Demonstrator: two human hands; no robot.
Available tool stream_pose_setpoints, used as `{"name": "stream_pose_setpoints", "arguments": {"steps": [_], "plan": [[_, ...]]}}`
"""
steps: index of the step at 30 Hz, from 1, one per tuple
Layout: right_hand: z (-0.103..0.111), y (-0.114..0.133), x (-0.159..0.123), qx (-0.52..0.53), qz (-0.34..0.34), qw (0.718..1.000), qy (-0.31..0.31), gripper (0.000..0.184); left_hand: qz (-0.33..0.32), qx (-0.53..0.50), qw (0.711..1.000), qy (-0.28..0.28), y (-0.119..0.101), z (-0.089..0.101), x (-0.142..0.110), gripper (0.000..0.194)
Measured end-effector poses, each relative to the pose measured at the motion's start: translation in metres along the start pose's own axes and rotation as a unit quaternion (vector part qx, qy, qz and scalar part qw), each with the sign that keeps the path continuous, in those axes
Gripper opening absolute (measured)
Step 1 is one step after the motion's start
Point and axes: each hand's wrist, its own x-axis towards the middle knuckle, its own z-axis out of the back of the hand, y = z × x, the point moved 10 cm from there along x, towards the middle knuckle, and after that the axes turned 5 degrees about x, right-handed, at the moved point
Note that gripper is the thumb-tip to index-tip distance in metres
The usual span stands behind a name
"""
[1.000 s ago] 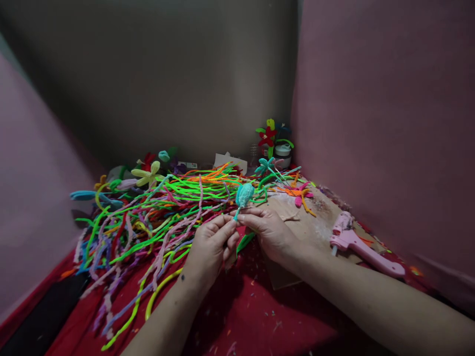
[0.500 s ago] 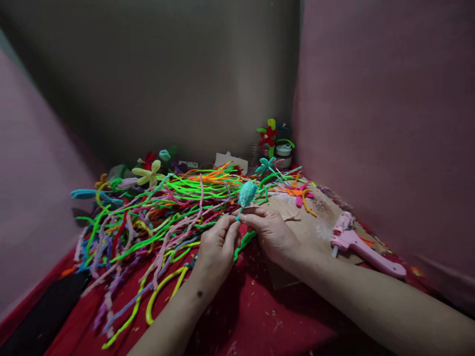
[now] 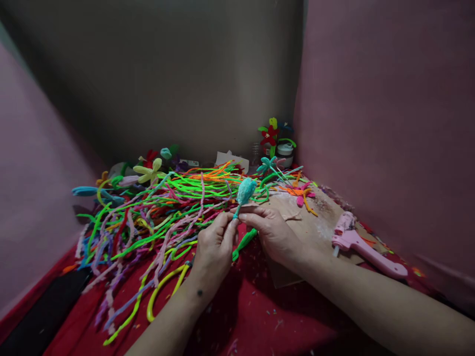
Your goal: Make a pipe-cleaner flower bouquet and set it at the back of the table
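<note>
A turquoise pipe-cleaner flower bud [image 3: 246, 191] stands upright above my fingertips, tilted slightly right. My left hand [image 3: 216, 244] pinches the lower end of its thin stem between thumb and forefinger. From the right, my right hand [image 3: 276, 235] closes its thumb and forefinger at the same stem, just beside the left fingertips. Below and between the hands, a green pipe-cleaner leaf [image 3: 245, 244] hangs or lies; what it joins is hidden by the fingers.
Loose pipe cleaners [image 3: 185, 190] in many colours heap at left and centre. A pink glue gun [image 3: 365, 247] rests on cardboard [image 3: 319, 225] at right. Yellow-handled pliers or scissors [image 3: 154, 296] and a black object [image 3: 48, 311] lie left on the red cloth [image 3: 267, 316]. Finished flowers [image 3: 269, 134] stand behind.
The bud has risen a little and leans slightly left of before, showing more stem. Both hands keep their pinch at nearly the same place.
</note>
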Motion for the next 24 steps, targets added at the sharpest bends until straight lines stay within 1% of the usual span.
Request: {"name": "stream_pose_setpoints", "arguments": {"steps": [6, 10, 12, 16, 20, 24], "plan": [[0.007, -0.005, 0.000, 0.001, -0.015, 0.999, -0.032, 0.013, 0.080, -0.103, 0.991, 0.040, 0.007, -0.009, 0.001, 0.017], [0.008, -0.004, 0.000, -0.001, -0.018, 0.999, -0.037, 0.010, 0.146, -0.214, 0.963, 0.078, 0.011, -0.019, -0.002, 0.017], [0.008, -0.005, 0.000, 0.010, -0.027, 0.999, -0.037, 0.007, 0.166, -0.258, 0.947, 0.096, 0.012, -0.023, -0.004, 0.018], [0.005, -0.007, 0.000, 0.041, -0.044, 0.998, -0.027, 0.003, 0.177, -0.317, 0.924, 0.123, 0.010, -0.027, -0.006, 0.017], [0.006, -0.009, 0.000, 0.050, -0.052, 0.997, -0.032, 0.008, 0.172, -0.363, 0.903, 0.152, 0.008, -0.031, -0.007, 0.016], [0.006, -0.011, 0.000, 0.060, -0.062, 0.996, -0.031, 0.006, 0.170, -0.388, 0.890, 0.168, 0.008, -0.033, -0.005, 0.015]]}}
